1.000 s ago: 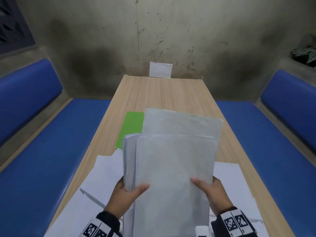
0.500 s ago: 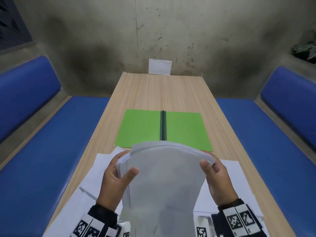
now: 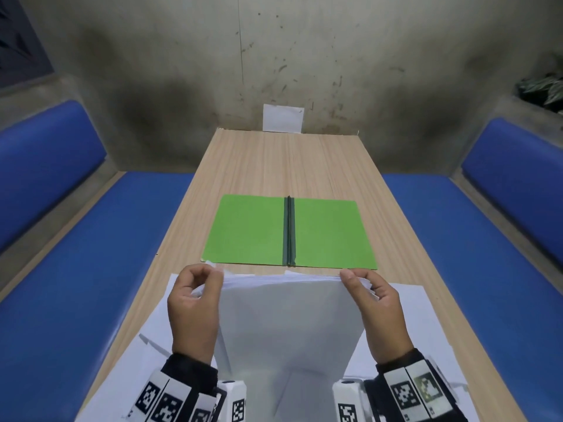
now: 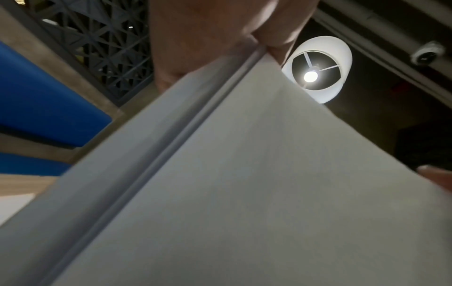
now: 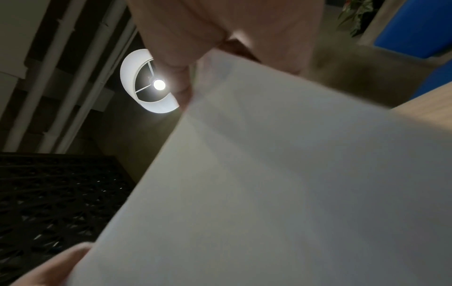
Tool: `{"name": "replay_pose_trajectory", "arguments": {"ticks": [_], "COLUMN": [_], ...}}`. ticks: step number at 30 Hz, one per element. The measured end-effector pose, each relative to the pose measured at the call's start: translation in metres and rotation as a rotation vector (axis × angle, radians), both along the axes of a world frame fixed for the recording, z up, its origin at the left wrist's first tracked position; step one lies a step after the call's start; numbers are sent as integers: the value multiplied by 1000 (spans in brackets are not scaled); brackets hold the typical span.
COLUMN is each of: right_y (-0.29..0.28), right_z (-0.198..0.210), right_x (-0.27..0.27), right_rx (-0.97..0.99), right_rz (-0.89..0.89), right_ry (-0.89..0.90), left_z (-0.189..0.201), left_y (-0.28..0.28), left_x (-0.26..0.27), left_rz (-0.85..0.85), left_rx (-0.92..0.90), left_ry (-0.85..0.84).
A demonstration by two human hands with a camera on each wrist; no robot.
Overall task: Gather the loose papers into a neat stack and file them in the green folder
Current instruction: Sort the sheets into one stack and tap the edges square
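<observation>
Hands (image 3: 285,309) raised side by side, fingers curled, left and right each gripping paper stack (image 3: 286,324).

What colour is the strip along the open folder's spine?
Dark green, darker than the covers of the green folder; clearest in the head view.

- The long wooden table (image 3: 292,166) runs from 6 o'clock up to the wall at 12.
- A green folder (image 3: 249,233) lies open and flat in the middle (dark spine pointing to 12).
- Loose white papers (image 3: 426,324) lie spread at the near end, from 5 to 7 o'clock.
</observation>
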State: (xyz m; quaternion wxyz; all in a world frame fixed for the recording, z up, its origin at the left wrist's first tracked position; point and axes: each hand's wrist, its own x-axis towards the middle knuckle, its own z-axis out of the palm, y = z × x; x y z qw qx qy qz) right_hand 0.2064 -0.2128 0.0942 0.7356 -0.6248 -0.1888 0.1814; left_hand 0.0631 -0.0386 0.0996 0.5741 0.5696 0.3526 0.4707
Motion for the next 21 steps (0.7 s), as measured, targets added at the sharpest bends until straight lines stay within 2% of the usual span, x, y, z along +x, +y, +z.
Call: {"name": "replay_pose_trajectory", "arguments": {"ticks": [3, 5, 7, 9, 11, 14, 17, 21], "right_y": [-9, -14, -16, -16, -15, -11, -13, -18], "right_z": [-7, -17, -28, -39, -49, -49, -45, -60], "right_x": [-1, -2, -3, -2, -2, -6, -5, -4], "right_rx": [-6, -32, -120, -204, -256, -296, -260, -305], "right_rz": [114, 186, 239, 264, 272, 257, 277, 305], "right_ry": [31, 55, 69, 102, 107, 40, 45, 125], "left_z": [-10, -23, -35, -50, -60, -55, -42, -61], "left_y": [6, 8, 7, 5, 3, 1, 4, 11], "left_x": [-13, -23, -29, -28, -26, -25, -29, -34], "left_rz": [-156, -355, -497, -509, -472, -464, -494, -522], "left_rx": [-23, 23, 35, -43, -120, -166, -126, -143], "left_ry": [-97, -28, 140, 332, 414, 353, 316, 421]}}
